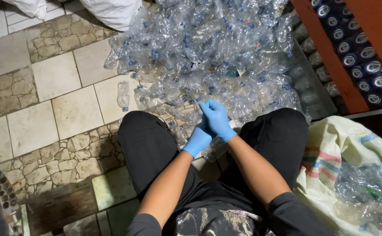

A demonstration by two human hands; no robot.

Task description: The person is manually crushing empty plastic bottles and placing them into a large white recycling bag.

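1. Both gloved hands meet between the knees. The right hand (217, 119) and left hand (198, 139) grip one clear bottle (213, 150), fingers curled tight, likely to twist it.
2. The bottle lies slanted, its long side running from the hands down toward the body.
3. A big bottle pile (208, 52) sits just ahead.

Recycling yard: heaped plastic bottles (208, 48), sacks (344, 148)

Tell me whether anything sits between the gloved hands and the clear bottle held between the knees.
Nothing visible does: the left hand and right hand already grip the clear plastic bottle, both touching it directly.
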